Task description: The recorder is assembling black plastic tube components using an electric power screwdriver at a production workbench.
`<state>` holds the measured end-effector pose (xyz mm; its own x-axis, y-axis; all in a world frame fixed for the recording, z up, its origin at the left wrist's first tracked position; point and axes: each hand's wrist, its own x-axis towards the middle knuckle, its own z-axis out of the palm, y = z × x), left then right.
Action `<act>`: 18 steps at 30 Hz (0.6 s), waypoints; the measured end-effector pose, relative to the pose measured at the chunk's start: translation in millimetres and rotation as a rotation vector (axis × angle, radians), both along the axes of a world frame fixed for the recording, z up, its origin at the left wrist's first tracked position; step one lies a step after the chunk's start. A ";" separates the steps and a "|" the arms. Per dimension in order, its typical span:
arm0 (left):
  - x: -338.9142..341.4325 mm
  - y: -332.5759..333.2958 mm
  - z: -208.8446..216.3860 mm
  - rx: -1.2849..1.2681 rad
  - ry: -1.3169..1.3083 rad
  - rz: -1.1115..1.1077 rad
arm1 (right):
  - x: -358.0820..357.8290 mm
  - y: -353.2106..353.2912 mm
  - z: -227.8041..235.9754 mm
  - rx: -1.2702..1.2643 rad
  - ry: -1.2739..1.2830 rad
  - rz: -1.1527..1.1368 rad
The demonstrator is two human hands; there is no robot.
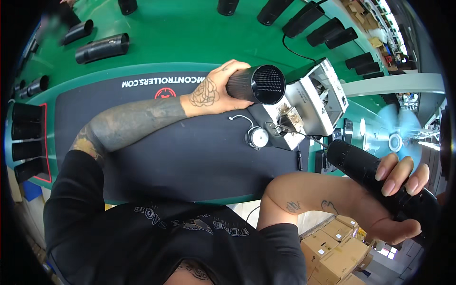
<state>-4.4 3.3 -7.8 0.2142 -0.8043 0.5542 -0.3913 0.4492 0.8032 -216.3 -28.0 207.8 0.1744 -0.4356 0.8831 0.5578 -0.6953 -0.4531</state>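
My left hand (216, 92) is wrapped around a black cylindrical housing (242, 85), held tilted above the mat. The open end faces right and shows rows of small holes inside. In my right hand (399, 176) is a black electric screwdriver (354, 159), gripped by its thick body. Its thin bit points left to the front of a silver metal screw feeder (311, 102); whether the tip touches a screw is too small to tell. Below the housing lies a small round white-topped part (259, 137) with a white cable and plug.
A black work mat (190, 166) covers the near part of the green table (180, 33). More black cylinders (102, 47) stand or lie around the far and left sides. A small black stick-like tool (299, 160) lies near the feeder. A fan (394, 141) spins at right; cardboard boxes (335, 247) are stacked below.
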 end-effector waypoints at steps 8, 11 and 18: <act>0.3 -3.2 0.8 -0.036 -0.033 -0.017 | -13.1 -13.3 5.9 0.095 0.059 -0.026; 8.0 -4.1 1.8 -0.088 -0.103 0.007 | -19.0 -9.1 13.9 0.298 0.055 0.443; 9.0 -4.5 6.9 -0.095 -0.152 0.006 | -36.0 12.1 20.8 0.228 -0.366 0.514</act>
